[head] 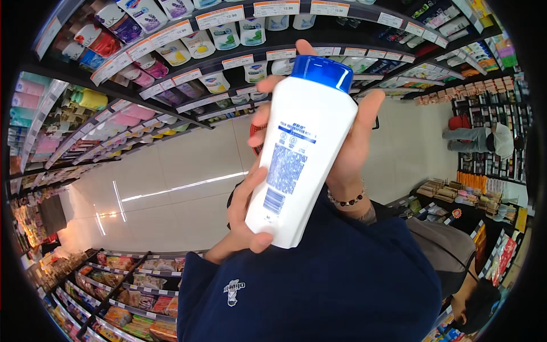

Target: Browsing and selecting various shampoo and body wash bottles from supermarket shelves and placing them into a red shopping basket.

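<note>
A white plastic bottle (pixel 301 154) with a blue flip-top cap (pixel 323 72) is held in front of my chest by both hands. Its cap points away from me and leans right; its printed back, bearing small writing and a barcode, faces up. My right hand (pixel 352 147), with a beaded bracelet at the wrist, lies behind the bottle, thumb along the right side, fingertips showing past the left edge and cap. My left hand (pixel 245 218) grips the lower left side, its thumb near the base. Part of each hand is hidden behind the bottle.
Shelves of similar bottles (pixel 224 36) with price tags (pixel 220 16) curve ahead and left. Packaged goods (pixel 147 282) fill shelves at lower left. One person (pixel 444 252) is close at lower right; another (pixel 483 140) stands at far right. Tiled floor (pixel 196 154) lies between.
</note>
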Demonstrator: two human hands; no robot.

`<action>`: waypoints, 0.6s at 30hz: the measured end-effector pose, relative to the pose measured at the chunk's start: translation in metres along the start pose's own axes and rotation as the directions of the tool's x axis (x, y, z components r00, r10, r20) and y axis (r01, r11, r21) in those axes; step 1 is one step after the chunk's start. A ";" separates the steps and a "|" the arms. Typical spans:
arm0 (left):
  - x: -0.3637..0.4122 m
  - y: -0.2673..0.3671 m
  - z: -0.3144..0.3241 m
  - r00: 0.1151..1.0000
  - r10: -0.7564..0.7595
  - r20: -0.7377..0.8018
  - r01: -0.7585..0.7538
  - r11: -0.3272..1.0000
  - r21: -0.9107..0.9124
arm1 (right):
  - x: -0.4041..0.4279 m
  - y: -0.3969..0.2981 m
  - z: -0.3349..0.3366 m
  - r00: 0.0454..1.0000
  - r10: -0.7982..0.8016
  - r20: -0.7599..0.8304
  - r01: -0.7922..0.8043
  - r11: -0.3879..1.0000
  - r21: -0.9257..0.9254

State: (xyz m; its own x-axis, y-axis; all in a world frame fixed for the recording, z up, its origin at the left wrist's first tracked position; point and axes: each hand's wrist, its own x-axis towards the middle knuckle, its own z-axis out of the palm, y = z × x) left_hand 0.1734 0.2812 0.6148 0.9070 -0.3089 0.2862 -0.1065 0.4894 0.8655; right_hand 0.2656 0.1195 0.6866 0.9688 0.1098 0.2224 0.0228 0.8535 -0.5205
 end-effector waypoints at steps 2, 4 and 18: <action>0.004 0.008 0.000 0.937 -0.343 0.071 0.349 0.933 -0.089 | -0.003 -0.001 -0.006 0.998 0.021 -0.052 -0.027 0.992 -0.122; 0.023 0.017 0.009 0.935 -0.334 0.119 0.348 0.929 -0.129 | -0.005 -0.002 -0.003 0.980 0.066 -0.186 -0.127 0.932 -0.339; 0.020 0.039 0.008 0.769 -0.564 0.300 0.610 0.508 -0.608 | -0.011 -0.009 -0.011 1.000 -0.005 -0.012 -0.004 0.755 -0.656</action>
State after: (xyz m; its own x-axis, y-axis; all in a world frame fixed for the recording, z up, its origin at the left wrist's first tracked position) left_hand 0.1840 0.2880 0.6572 0.6356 -0.7584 -0.1446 0.7468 0.5563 0.3644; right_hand 0.2575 0.1055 0.6800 0.9715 0.0998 0.2150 0.1750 0.3098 -0.9346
